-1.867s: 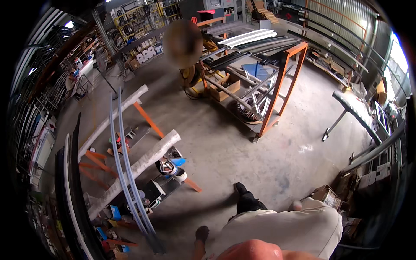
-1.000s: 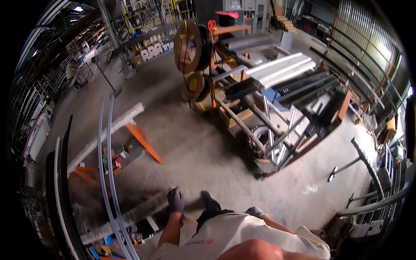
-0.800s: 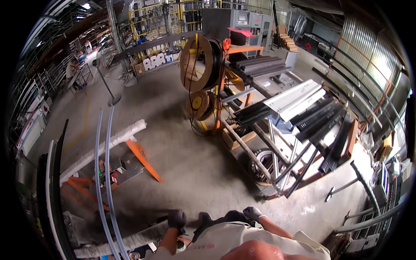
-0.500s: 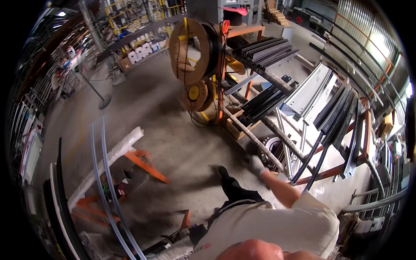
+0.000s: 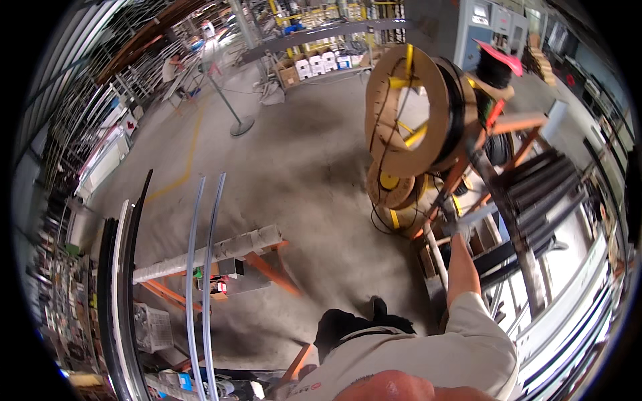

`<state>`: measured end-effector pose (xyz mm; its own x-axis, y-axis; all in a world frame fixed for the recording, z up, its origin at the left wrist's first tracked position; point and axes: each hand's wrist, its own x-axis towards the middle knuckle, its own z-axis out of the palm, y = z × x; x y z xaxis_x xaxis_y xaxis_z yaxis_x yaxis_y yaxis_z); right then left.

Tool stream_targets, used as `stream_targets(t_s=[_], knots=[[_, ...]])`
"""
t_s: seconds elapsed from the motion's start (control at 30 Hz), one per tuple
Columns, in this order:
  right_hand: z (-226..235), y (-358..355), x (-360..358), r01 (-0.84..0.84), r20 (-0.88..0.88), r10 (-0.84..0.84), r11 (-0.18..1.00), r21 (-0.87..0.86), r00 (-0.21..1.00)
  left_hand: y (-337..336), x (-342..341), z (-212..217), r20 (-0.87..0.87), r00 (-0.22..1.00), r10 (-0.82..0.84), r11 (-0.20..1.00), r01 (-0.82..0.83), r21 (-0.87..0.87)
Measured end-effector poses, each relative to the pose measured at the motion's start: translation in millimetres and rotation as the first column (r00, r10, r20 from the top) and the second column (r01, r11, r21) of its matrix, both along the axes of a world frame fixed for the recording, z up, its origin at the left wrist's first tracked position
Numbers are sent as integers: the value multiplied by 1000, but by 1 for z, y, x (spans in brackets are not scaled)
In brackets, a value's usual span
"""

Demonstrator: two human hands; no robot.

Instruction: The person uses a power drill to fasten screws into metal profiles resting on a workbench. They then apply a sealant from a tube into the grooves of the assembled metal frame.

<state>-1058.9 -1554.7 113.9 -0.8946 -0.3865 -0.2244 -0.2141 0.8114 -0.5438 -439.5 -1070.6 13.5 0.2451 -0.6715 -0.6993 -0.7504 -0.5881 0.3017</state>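
Note:
My right arm reaches forward to the orange rack (image 5: 455,175), where my right hand (image 5: 455,224) in a greyish glove is smeared by motion. It is close to the rack's padded bars and the wire below the reels; whether it touches or grips anything there cannot be made out. A large cardboard reel (image 5: 374,100) wound with black material stands just beyond, with a smaller reel (image 5: 391,190) under it. Dark long profiles (image 5: 545,194) lie across the rack to the right of my hand. My left hand is out of view.
Two pale metal strips (image 5: 208,267) lie across a wrapped bar (image 5: 247,242) on an orange stand at the left. Dark and white lengths (image 5: 124,294) stand beside them. A post on a round base (image 5: 242,125) stands farther off. Another person (image 5: 172,67) is at the far left.
The view has swung left, so the rack and reels sit farther right. My right hand has moved from the rack's near end forward to the bars by the reels.

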Motion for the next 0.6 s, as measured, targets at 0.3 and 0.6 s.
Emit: stream_targets(t_s=[0.3,0.6], knots=[[-130,-41,-63,189,72,-195,978,86,978,-313,6,-6,-63,992,-111,869,66,-490],[-106,56,2,515,368,-367,700,-495,854,-641,94,14,27,886,-462,534,302,-790]])
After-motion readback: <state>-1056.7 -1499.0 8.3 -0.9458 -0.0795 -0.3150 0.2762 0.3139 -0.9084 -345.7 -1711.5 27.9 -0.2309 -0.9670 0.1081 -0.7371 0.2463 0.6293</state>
